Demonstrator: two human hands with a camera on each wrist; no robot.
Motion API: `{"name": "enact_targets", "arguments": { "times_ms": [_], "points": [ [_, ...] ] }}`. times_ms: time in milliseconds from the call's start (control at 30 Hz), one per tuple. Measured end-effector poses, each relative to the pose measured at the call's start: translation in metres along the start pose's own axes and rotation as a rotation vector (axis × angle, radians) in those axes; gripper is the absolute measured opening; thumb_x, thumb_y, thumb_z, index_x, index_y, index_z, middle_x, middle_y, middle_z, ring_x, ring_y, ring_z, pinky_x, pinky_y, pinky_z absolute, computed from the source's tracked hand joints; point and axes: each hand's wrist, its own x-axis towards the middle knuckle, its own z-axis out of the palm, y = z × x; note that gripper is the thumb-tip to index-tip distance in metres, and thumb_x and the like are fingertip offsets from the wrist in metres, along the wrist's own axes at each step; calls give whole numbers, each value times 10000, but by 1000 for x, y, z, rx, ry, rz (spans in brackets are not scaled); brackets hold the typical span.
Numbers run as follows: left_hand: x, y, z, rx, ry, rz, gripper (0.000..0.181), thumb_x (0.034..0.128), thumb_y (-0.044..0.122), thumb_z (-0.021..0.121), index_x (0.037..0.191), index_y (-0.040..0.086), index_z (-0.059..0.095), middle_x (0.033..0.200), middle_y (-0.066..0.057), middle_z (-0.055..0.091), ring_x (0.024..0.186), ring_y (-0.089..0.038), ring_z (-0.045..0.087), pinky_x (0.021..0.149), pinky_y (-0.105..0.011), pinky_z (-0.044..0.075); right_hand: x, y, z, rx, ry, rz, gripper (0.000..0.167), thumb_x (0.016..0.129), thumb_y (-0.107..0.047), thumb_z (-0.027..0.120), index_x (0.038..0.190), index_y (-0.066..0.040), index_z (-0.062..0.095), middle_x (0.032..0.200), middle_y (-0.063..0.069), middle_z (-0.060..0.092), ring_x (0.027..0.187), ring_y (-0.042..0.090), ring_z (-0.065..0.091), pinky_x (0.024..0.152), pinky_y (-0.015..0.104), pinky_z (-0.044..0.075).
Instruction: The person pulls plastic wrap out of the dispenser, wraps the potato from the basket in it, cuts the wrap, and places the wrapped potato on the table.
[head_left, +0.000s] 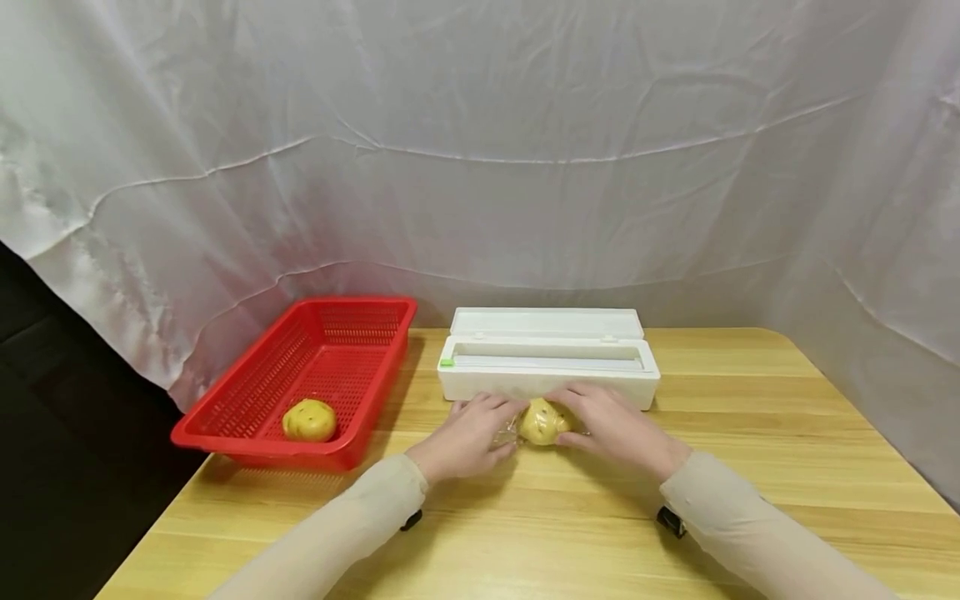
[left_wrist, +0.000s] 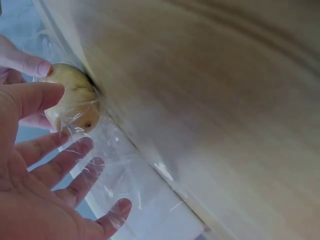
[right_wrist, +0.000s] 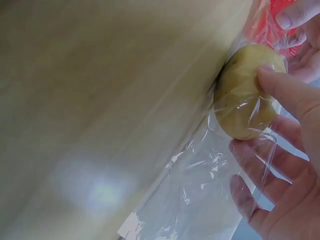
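Observation:
A yellow potato [head_left: 542, 422] wrapped in clear film lies on the table between the two hands. My right hand [head_left: 618, 427] grips its right side; in the right wrist view the thumb of the right hand [right_wrist: 287, 150] lies on the potato [right_wrist: 242, 95] and fingertips touch its lower side. My left hand [head_left: 468, 437] is at the potato's left, fingers spread under loose clear film [left_wrist: 117, 165] in the left wrist view, where the left hand's [left_wrist: 37, 175] thumb is close to the potato [left_wrist: 75, 102]. Whether that thumb touches it I cannot tell.
A red basket [head_left: 367, 408] at the left holds another potato [head_left: 310, 420]. Behind the hands stands a white film box [head_left: 547, 383] with its lid [head_left: 546, 322] raised and a green piece [head_left: 447, 362] at its left end. A pale curtain [head_left: 525, 208] hangs behind the wooden table [head_left: 517, 542].

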Motion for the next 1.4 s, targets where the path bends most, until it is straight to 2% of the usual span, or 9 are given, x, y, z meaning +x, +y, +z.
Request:
{"name": "enact_targets", "arguments": {
  "times_ms": [100,400,667,900,1200,1400],
  "points": [
    [3,0,-1,-3,-3,-6,647,1009,304,755,1590,158,511,1563,-76,589,1416,-314,546,1043,-583,475,3,1,0,0,-7,-3,535,919,-303,861,1352,-38,691,1307,112,740,1189,293,729,1022,479,598],
    [8,-5,1,-1,-43,-43,651,1005,294,751,1601,209,503,1545,-62,596,1411,-301,536,1025,-575,486,9,3,-3,38,-77,9,534,986,-280,786,1394,39,654,1335,201,718,1221,376,708,1048,533,577],
    [7,-7,5,-65,-44,-71,693,993,298,761,1618,202,476,1557,-64,572,1441,-313,505,1049,-596,448,11,3,-4,65,-130,64,575,1003,-336,764,1444,10,634,1360,211,686,1231,390,674,1077,574,545],
    [4,-7,4,-115,-40,-93,689,990,305,770,1610,195,490,1555,-107,557,1427,-320,518,1081,-632,422,9,-2,-4,-17,-126,91,642,987,-479,753,1453,-49,653,1309,160,671,1149,311,638,1030,553,538],
    [1,-7,2,-143,-22,-75,678,998,294,758,1610,182,488,1562,-109,551,1429,-321,524,1072,-628,418,6,-3,-5,-27,-92,72,636,982,-442,769,1498,-105,609,1433,156,668,1305,386,639,1110,658,481],
    [-2,-7,-2,-166,-8,-69,694,990,270,767,1619,219,478,1577,-92,545,1453,-328,516,1084,-637,413,5,-3,-6,-27,-64,61,596,958,-444,798,1435,-117,653,1389,115,687,1276,338,654,1078,634,502]
  ]
}}
